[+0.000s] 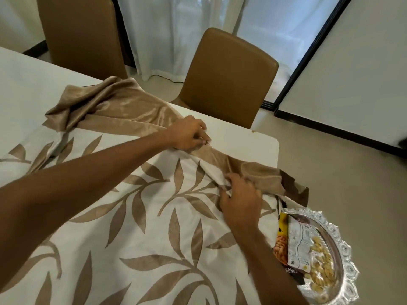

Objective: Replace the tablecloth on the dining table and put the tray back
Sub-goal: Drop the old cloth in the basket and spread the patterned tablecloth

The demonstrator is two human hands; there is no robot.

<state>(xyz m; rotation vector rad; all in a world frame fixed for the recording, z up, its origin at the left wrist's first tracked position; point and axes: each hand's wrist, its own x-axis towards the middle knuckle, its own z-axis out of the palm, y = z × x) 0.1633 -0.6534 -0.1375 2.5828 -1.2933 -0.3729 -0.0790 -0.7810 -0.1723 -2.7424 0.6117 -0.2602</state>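
A white tablecloth [141,216] with tan leaf prints and a shiny tan border lies over the white dining table [246,130]. Its border is bunched up along the far edge and hangs crumpled off the right corner. My left hand [187,135] pinches a fold of the border near the far edge. My right hand [240,199] grips a fold of the cloth near the right corner. A silver scalloped tray [343,247] holding snack packets sits low at the right, beside the table.
Two brown chairs [226,80] stand at the table's far side, one at the back left [81,34]. White curtains [176,36] and a dark-framed sliding door are behind them. Beige floor spreads to the right.
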